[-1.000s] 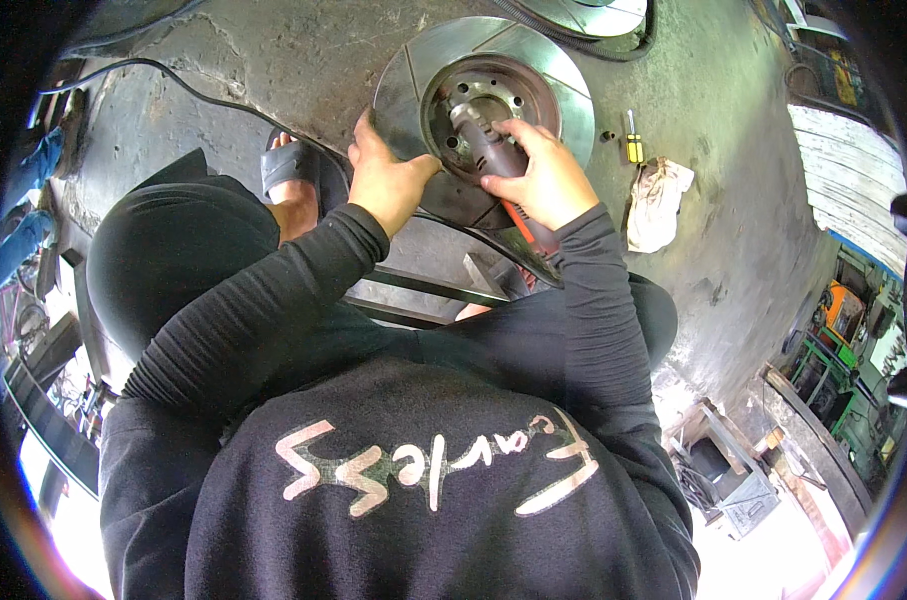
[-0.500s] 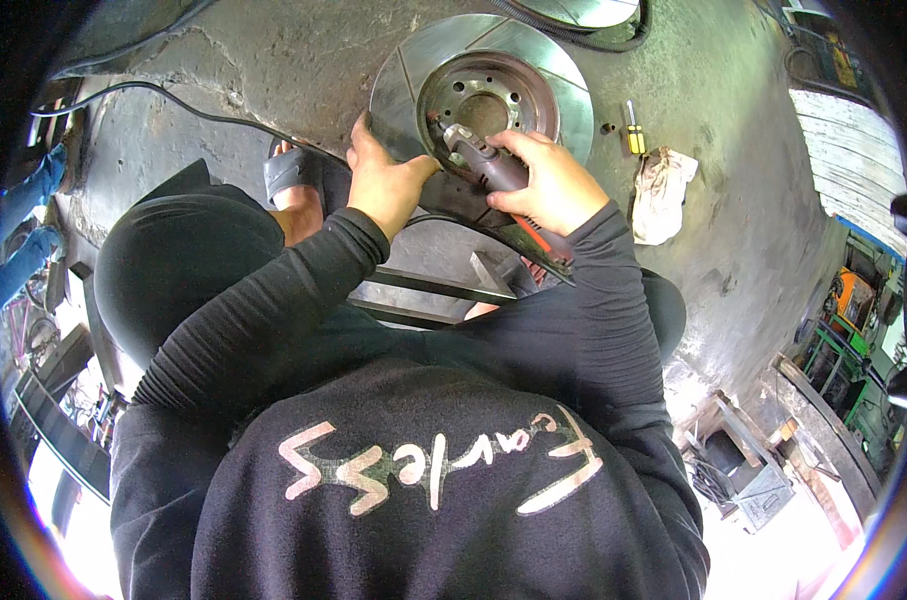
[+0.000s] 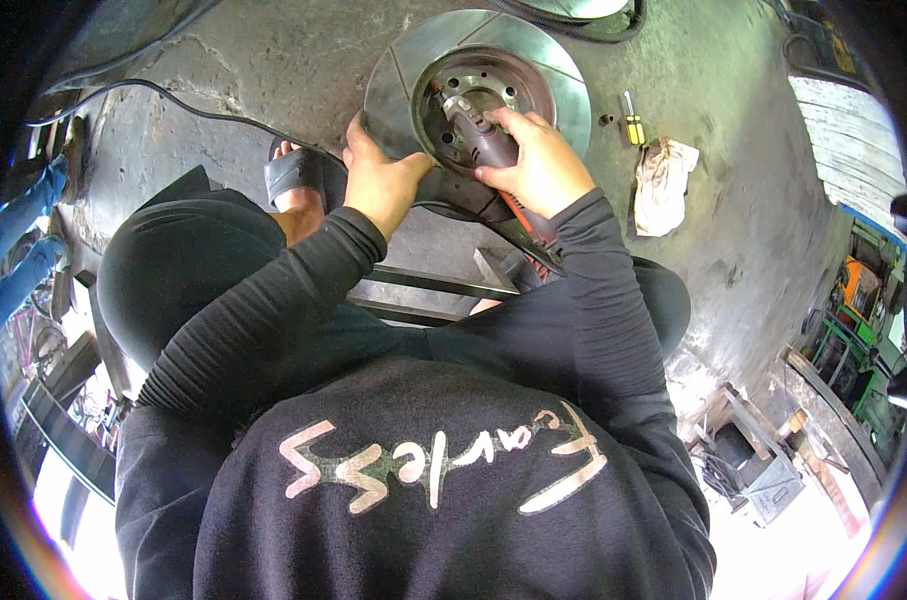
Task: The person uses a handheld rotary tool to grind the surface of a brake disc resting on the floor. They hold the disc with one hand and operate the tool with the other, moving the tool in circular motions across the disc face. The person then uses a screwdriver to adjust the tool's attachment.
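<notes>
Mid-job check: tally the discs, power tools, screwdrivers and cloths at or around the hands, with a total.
Discs: 2, near disc and far disc, cut off at the top edge
Power tool: 1
Screwdriver: 1
Cloth: 1
Total: 5

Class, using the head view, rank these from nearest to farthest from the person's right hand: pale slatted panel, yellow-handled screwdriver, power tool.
Starting from the right hand:
1. Power tool: in its grip, over the metal disc.
2. Yellow-handled screwdriver: on the floor, to the right.
3. Pale slatted panel: far right, near the view's edge.
</notes>
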Motion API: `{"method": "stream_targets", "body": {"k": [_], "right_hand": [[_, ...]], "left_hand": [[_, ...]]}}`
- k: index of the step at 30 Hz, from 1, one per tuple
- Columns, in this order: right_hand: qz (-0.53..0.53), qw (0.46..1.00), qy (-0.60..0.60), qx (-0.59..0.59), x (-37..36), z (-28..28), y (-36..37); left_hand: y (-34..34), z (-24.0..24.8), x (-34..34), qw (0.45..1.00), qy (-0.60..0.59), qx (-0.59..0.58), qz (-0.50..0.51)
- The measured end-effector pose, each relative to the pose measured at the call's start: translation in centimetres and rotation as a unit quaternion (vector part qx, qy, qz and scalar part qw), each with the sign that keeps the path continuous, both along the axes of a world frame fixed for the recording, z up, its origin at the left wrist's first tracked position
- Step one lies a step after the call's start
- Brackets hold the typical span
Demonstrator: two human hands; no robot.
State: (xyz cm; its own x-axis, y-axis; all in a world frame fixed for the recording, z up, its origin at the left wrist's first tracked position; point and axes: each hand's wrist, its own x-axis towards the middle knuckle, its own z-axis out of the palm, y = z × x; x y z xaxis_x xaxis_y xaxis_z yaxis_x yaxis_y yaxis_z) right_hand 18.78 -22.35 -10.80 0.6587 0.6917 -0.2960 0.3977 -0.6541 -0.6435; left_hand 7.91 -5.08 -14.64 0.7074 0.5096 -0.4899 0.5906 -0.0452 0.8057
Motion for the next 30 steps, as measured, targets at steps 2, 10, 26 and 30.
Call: {"method": "stream_targets", "body": {"k": [2, 10, 26, 30], "right_hand": [[0.024, 1.0, 0.001, 0.01, 0.0, -0.1, -0.2], [0.13, 0.988, -0.047, -0.062, 1.8, 1.8, -1.8], [0.219, 0.973, -0.07, -0.011, 10.4, 3.1, 0.0], [0.196, 0.977, -0.011, 0.081, 10.3, 2.9, -1.7]], "left_hand": [[0.1, 0.0, 0.0, 1.0, 0.003, -0.015, 0.01], [0.1, -0.8, 0.0, 0.999, -0.019, -0.025, 0.011], [-2.0, 0.7, -0.4, 0.997, 0.015, -0.059, 0.051], [-2.8, 3.3, -0.6, 0.995, 0.017, -0.093, 0.042]]}}
